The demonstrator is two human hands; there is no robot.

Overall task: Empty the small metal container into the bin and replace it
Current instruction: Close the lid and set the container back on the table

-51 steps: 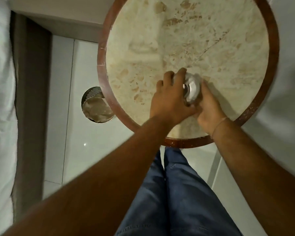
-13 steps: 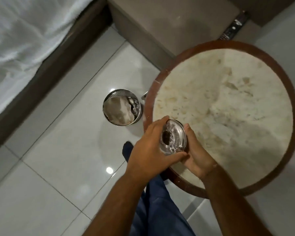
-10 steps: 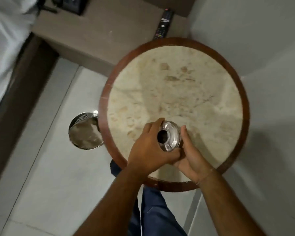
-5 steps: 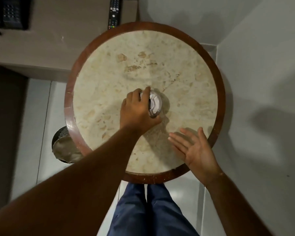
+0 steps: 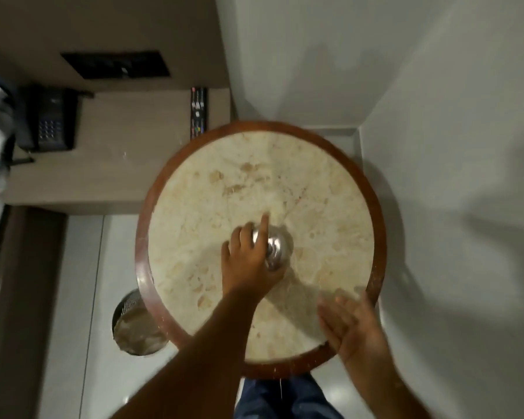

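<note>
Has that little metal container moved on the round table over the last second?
Yes. The metal container went from the round table's near rim toward its centre, held by the left hand.

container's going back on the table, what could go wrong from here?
1. The left hand grips the small metal container alone; a tilted release on the smooth round table might let it slide.
2. The right hand hangs open at the near rim, so retracting arms could brush the container.
</note>
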